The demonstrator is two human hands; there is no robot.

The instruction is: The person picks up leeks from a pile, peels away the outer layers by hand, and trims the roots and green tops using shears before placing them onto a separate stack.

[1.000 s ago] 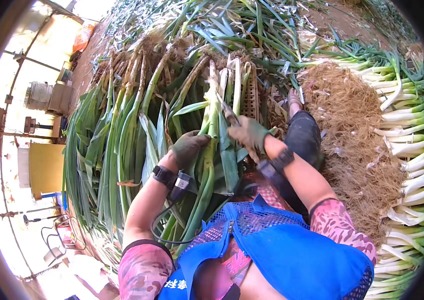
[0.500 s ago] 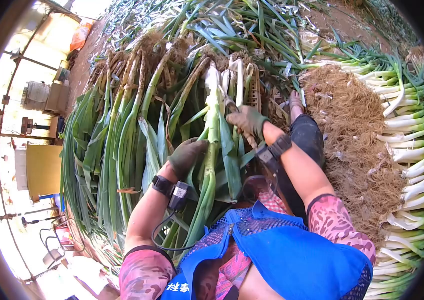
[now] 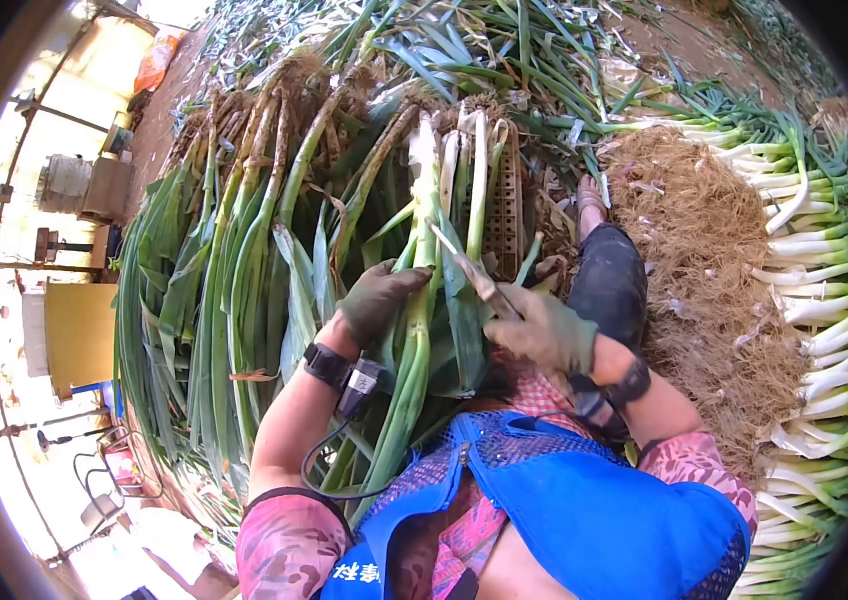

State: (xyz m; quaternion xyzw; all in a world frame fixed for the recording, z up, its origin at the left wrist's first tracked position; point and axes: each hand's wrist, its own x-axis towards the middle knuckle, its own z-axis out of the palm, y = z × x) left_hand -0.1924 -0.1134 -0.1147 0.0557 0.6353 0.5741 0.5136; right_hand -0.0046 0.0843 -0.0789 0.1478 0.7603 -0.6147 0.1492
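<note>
Leek [image 3: 426, 200], white end [image 3: 425, 150] toward twelve o'clock, is clamped by left fingers [image 3: 402, 282], apparently for steadiness; tool [image 3: 484, 285], angled toward eleven, is gripped by right fingers [image 3: 516, 335].

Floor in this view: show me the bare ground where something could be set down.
Bare earth shows upper right, between the scattered leaves and the green tops of the cleaned leeks. A strip lies left, between the orange bag and the uncleaned leeks. Crowded: around both hands, and where the root heap meets the cleaned leeks.
</note>
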